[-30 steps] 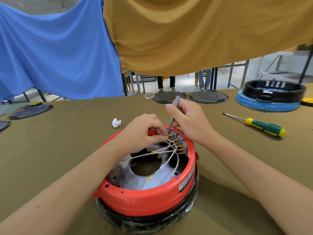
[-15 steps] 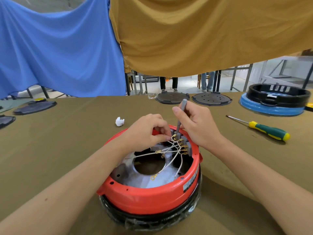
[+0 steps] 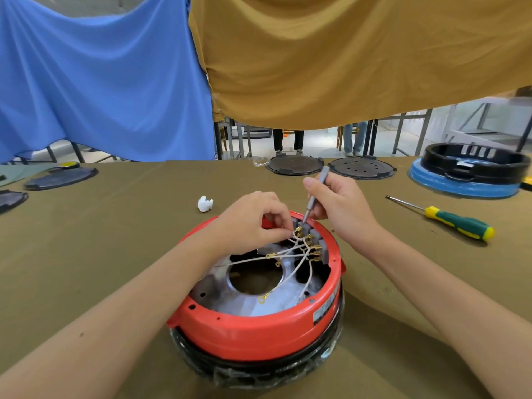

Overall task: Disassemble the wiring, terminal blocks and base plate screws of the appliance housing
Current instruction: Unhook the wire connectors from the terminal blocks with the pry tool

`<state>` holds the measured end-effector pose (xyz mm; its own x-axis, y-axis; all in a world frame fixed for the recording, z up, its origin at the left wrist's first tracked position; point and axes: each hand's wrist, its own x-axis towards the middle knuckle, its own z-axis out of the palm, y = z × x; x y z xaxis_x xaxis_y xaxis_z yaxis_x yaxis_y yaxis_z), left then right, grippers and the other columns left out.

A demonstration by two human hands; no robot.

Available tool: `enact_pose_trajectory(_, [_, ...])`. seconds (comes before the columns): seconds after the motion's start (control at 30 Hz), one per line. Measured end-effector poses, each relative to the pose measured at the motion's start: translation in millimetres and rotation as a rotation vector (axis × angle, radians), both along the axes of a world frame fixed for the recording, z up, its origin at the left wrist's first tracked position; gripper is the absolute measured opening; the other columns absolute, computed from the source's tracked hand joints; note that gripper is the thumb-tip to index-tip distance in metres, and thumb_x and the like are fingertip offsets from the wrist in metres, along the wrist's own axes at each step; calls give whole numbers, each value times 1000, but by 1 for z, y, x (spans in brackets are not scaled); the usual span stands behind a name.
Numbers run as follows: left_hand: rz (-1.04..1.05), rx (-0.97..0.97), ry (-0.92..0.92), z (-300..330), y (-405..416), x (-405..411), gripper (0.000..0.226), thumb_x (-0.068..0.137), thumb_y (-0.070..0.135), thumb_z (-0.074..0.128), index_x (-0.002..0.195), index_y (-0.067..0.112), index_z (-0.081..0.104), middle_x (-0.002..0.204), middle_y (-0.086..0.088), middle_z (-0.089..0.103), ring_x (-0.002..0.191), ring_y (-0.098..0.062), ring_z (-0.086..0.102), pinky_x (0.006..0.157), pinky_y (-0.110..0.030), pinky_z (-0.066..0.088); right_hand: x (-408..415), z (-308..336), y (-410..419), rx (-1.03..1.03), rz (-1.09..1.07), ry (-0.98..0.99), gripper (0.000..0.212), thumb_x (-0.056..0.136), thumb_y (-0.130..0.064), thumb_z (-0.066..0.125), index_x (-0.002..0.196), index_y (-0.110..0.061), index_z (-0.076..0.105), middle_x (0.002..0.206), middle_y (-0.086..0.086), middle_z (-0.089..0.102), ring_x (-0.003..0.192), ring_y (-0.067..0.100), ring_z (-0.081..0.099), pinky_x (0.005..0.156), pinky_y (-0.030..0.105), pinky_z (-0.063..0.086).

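Note:
A red round appliance housing [image 3: 247, 332] lies upside down on the table, its metal base plate [image 3: 276, 303] exposed. White wires [image 3: 290, 256] with brass lugs fan out from a grey terminal block [image 3: 318, 244] at the housing's far right rim. My left hand [image 3: 253, 223] pinches a wire lug beside the block. My right hand [image 3: 342, 208] grips a slim grey screwdriver [image 3: 315, 194], held nearly upright with its tip down on the block's far end.
A green and yellow screwdriver [image 3: 457, 223] lies to the right. A small white part [image 3: 205, 203] sits beyond the housing. Dark round plates [image 3: 294, 165] and a black and blue housing [image 3: 466, 174] stand along the far edge. Blue and ochre cloths hang behind.
Both hands stay at the terminal block with only slight shifts of the fingers. The view has shifted a little.

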<state>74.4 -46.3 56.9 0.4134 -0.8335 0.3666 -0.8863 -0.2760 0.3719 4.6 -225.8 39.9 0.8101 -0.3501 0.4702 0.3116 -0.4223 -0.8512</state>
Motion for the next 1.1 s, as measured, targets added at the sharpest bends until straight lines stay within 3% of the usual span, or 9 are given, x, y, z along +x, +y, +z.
enact_pose_trajectory(0.13, [-3,-3,-11,0,0,0,2,83,21,76,84,21,74,86,6,62,85,-7,56,86,-24,41,-1,0,-3,90,8,73,34,102,-29,55,76,-7,59,50,-3,55,48,8,51,52,19,48])
enact_pose_trajectory(0.27, [-34,-30,-62,-1,0,0,14,79,19,79,90,21,72,86,5,60,84,-7,53,83,-18,38,-9,10,1,-72,-18,-10,35,102,-28,55,80,-2,61,54,-2,58,52,12,56,59,32,56])
enact_pose_trajectory(0.37, [-59,-22,-56,-3,1,1,28,81,24,77,107,28,66,103,5,55,98,-11,49,90,-20,37,-21,20,2,-102,36,-29,31,101,-29,56,81,-7,62,55,-3,60,53,11,59,60,33,59])
enact_pose_trajectory(0.5, [0,143,-98,-1,3,8,36,96,25,60,130,33,54,124,6,47,116,-16,47,102,-31,38,-44,13,8,-48,30,-8,30,101,-30,57,80,-9,62,58,0,64,55,13,63,61,31,59])
enact_pose_trajectory(0.67, [201,391,-317,17,15,16,31,96,6,47,116,31,50,105,5,51,98,-23,58,80,-40,48,-53,11,20,-28,1,-30,26,101,-29,57,82,-13,63,65,-2,66,64,13,66,70,38,59])
enact_pose_trajectory(0.73, [255,489,-478,21,28,18,30,93,6,46,112,30,46,95,7,42,91,-24,59,63,-36,41,-52,12,23,18,22,-35,23,100,-26,58,83,-13,64,66,-3,67,65,13,66,71,37,60])
enact_pose_trajectory(0.83, [330,578,-626,17,43,16,34,92,7,44,120,27,38,102,3,42,95,-24,58,58,-34,32,-52,9,31,50,65,-53,21,100,-24,59,83,-14,64,66,-4,69,64,11,67,67,32,60])
enact_pose_trajectory(0.93, [440,646,-614,13,49,15,40,91,6,43,126,22,33,113,-3,48,102,-26,57,59,-35,33,-50,6,37,-40,43,-50,23,100,-27,58,83,-13,63,70,-2,72,65,13,71,68,37,61])
enact_pose_trajectory(1.1, [583,618,-446,26,46,11,24,91,13,47,114,18,42,107,-4,53,101,-30,58,68,-38,40,-30,13,34,-91,-43,-10,22,100,-29,58,86,-14,65,75,2,73,73,16,72,80,53,57])
